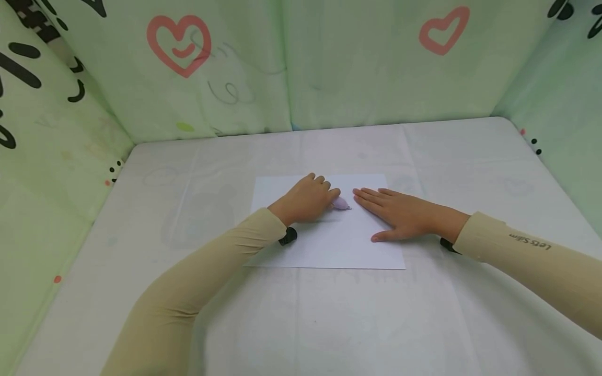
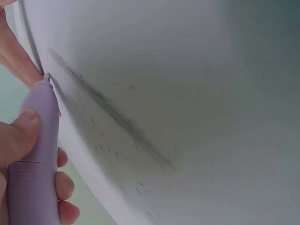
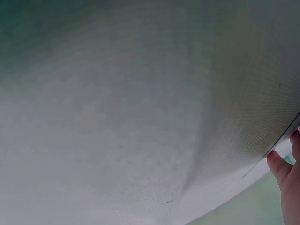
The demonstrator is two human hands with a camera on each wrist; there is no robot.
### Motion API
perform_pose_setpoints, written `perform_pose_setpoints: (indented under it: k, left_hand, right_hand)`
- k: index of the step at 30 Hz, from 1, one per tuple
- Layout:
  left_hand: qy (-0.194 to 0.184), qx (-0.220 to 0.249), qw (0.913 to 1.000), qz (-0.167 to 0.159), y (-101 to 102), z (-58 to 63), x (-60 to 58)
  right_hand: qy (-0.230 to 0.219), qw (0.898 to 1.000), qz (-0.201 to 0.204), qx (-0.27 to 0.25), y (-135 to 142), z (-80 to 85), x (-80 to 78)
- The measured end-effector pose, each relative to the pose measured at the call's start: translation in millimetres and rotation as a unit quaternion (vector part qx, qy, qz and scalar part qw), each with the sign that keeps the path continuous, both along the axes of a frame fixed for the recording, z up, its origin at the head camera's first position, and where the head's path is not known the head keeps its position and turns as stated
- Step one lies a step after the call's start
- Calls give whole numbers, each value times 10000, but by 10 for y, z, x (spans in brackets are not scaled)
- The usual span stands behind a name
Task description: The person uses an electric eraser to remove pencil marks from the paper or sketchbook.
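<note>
A white sheet of paper (image 1: 348,253) lies on the table under both hands. My left hand (image 1: 308,199) grips a lilac, pen-shaped electric eraser (image 2: 33,145), fingers curled round its barrel and thumb along it. Its narrow metallic tip points toward the right; whether the tip touches the paper I cannot tell. A grey pencil smear (image 2: 110,110) runs diagonally over the sheet, with small dark crumbs (image 2: 101,147) scattered beside it. Flat on the right part of the paper rests my right hand (image 1: 405,213), fingers straight and thumb spread; its thumb (image 3: 279,164) appears near a paper edge.
A white cloth (image 1: 301,324) with soft creases covers the table. Green curtains (image 1: 357,73) with red hearts and black marks hang behind and on both sides. Each wrist carries a black strap-on camera, such as the left one (image 1: 288,236).
</note>
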State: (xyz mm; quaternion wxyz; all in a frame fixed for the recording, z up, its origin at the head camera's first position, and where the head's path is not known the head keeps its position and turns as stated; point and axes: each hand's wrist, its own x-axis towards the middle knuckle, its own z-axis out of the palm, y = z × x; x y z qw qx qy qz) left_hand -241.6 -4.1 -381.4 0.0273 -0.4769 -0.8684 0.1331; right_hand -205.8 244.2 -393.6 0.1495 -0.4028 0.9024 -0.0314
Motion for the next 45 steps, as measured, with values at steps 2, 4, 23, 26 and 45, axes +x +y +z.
perform_pose_setpoints:
  k: [2,4,23,26,45]
  left_hand:
    - [-22,7,10000,2,0,-6,-2]
    - [-14,-4,10000,17,-1,-14,-6]
    - [17,-45,10000,25,-21,-4,-26]
    - [51,-69,9999,78,-23,3,-26]
    - [55,-42,10000,6,-34,-10,-22]
  right_hand:
    - [6,10000,10,3,0,-6,-2]
    - [4,10000,10,17,-1,-10,-4]
    - [-19,10000,-19,70,-11,5,-10]
    - [-41,10000,-28,52,-12,6,-14]
    - [-13,10000,9,-2,2,-20,-15]
